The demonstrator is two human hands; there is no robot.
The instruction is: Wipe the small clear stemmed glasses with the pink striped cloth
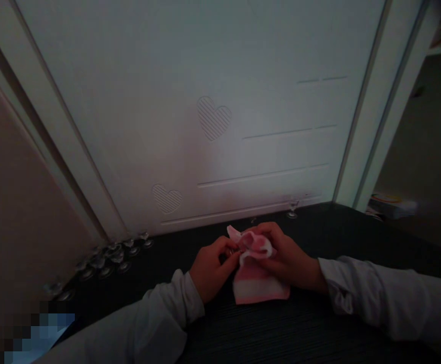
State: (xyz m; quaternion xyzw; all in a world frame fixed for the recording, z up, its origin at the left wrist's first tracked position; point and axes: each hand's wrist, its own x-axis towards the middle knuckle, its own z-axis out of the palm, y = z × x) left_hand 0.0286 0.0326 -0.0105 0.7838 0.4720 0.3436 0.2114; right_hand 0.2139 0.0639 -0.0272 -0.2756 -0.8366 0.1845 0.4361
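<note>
A pink and white cloth (262,288) is bunched between my two hands above the dark table, its lower edge hanging toward me. My right hand (291,260) is closed around the cloth's right side, the fingers partly behind its folds. From the left, my left hand (211,268) pinches at the cloth's edge with thumb and fingers. Something small and shiny glints at those fingertips, perhaps part of a little glass, but the cloth and fingers mostly hide it.
Several small stemmed glasses (116,258) stand grouped on the dark table (239,336) at the left. Another small stemmed glass (292,208) stands near the back edge. Behind the table rises a white door (160,101) with heart patterns. A stack of papers (393,205) lies at the right.
</note>
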